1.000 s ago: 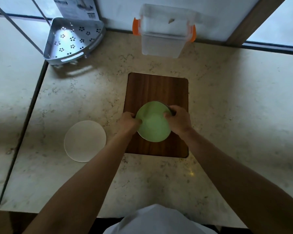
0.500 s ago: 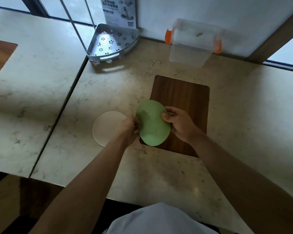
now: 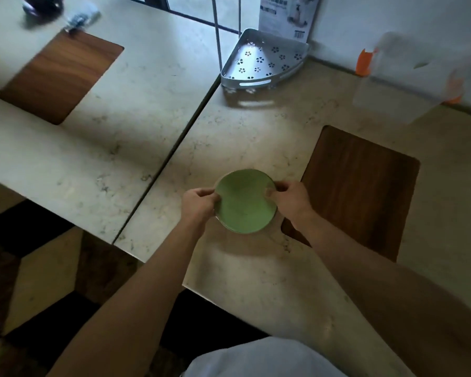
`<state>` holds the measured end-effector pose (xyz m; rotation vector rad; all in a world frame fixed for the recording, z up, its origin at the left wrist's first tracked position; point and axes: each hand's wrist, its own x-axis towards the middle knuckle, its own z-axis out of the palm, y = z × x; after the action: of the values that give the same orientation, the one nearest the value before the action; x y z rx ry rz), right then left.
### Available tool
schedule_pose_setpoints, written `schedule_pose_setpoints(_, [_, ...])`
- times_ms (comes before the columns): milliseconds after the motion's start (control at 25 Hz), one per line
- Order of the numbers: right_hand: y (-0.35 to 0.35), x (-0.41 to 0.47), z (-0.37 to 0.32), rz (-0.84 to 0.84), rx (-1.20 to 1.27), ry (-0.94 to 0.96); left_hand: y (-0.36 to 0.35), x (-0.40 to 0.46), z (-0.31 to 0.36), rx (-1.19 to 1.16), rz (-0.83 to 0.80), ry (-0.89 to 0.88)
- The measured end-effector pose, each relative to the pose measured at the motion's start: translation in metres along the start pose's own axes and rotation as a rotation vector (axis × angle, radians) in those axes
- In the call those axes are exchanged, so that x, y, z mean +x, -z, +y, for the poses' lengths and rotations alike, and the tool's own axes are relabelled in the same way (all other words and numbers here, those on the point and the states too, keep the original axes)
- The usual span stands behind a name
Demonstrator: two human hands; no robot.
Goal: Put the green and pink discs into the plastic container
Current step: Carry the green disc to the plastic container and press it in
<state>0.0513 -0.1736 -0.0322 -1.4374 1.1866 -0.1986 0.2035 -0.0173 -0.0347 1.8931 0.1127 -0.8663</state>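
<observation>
Hands first: our left hand pinches the left edge of the green disc, our right hand pinches its right edge, fingers curled onto the rim on both sides. We hold the disc roughly flat, face up, low over the marble countertop. A pale rim shows around the green disc's edge, most clearly at its lower right. We can't tell if that's the pink disc under it or the disc's own edge; too dim. Can't tell either whether the stack touches the counter.

Walnut-coloured cutting board lies just right of our right hand, bare. Plastic container with orange latches sits at the far right by the wall, motion-blurred, well apart from the disc. Perforated metal corner shelf with flower-shaped cutouts stands at the back, a printed card propped behind it against the wall.

A seam splits off a second countertop on the left, carrying a second cutting board. Blurred items at its far corner, not identifiable.
</observation>
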Motion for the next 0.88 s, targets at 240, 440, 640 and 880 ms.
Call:
schedule_pose_setpoints(240, [-0.035,0.017,-0.007,0.109,-0.381,0.134,0.015,0.025,-0.003,0.17,0.073,-0.064])
schedule_pose_setpoints(440, [-0.037,0.019,-0.006,0.159,-0.45,0.134,0.011,0.025,-0.005,0.26,0.081,-0.127])
schedule_pose_setpoints(640, [-0.03,0.017,0.002,0.144,-0.533,0.137,0.002,0.015,-0.002,0.408,0.068,-0.225])
schedule_pose_setpoints(880, [-0.028,0.018,0.007,0.113,-0.544,0.16,-0.007,0.011,0.0,0.613,0.098,-0.262])
